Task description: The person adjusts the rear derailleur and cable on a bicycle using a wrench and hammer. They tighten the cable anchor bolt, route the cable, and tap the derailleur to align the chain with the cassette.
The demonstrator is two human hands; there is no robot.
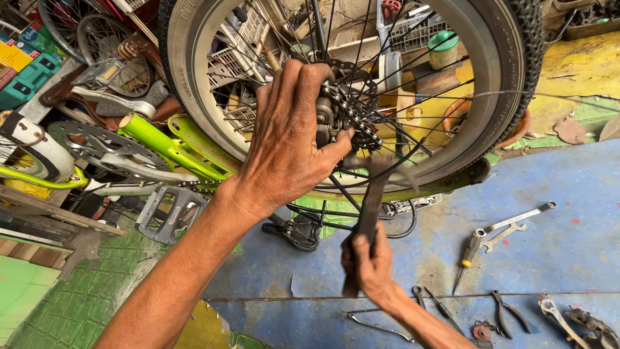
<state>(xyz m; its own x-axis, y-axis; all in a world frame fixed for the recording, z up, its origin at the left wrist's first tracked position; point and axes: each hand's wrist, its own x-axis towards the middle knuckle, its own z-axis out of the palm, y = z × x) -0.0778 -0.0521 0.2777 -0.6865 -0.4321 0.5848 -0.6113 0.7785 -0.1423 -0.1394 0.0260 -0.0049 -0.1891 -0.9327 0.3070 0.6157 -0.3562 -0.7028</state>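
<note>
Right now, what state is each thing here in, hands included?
Left hand: closed on the chain and sprocket at the wheel hub.
Right hand: grip shut on a dark flat tool.
Dark flat tool: raised towards the hub, blurred.
Bicycle wheel: off the floor, bike upside down.
Chain: on the sprocket.
Screwdriver: lying on the blue floor.
Pliers: lying, handles apart.

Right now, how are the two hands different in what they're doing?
The left hand is up at the wheel hub, fingers wrapped over the chain and sprocket; the right hand is lower, gripping a dark metal tool. The left hand looks sharp; the right hand and its tool look blurred. Both are bare and work at the same wheel.
</note>
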